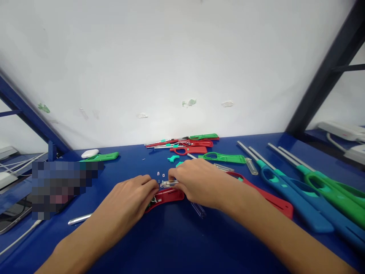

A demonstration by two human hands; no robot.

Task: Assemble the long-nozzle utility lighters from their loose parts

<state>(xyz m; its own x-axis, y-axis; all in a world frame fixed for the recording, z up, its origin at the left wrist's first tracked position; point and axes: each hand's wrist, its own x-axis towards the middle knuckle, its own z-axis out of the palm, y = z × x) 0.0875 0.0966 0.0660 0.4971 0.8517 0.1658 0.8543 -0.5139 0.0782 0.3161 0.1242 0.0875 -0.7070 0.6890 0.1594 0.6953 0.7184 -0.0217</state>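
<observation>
My right hand (pixel 194 180) pinches a clear plastic lighter fuel tank (pixel 169 184) and holds it level just above a red lighter casing half (pixel 173 195). Beside the tank's tip, the fingers of my left hand (pixel 138 192) are pressed together; what they grip is hidden. The casing half lies open side up beneath both hands, with thin wires and a dark green part showing by my left fingers. Two tiny white pieces (pixel 161 174) lie just beyond my fingertips. Under my right wrist rests another clear tank (pixel 198 210).
Red and green lighter parts (pixel 185 146) lie along the wall. A green casing half (pixel 225 157) and a red one (pixel 270 198) are to the right, near several blue and green long lighters (pixel 296 201). At left are a silver tool (pixel 80 219) and a white case (pixel 90 153).
</observation>
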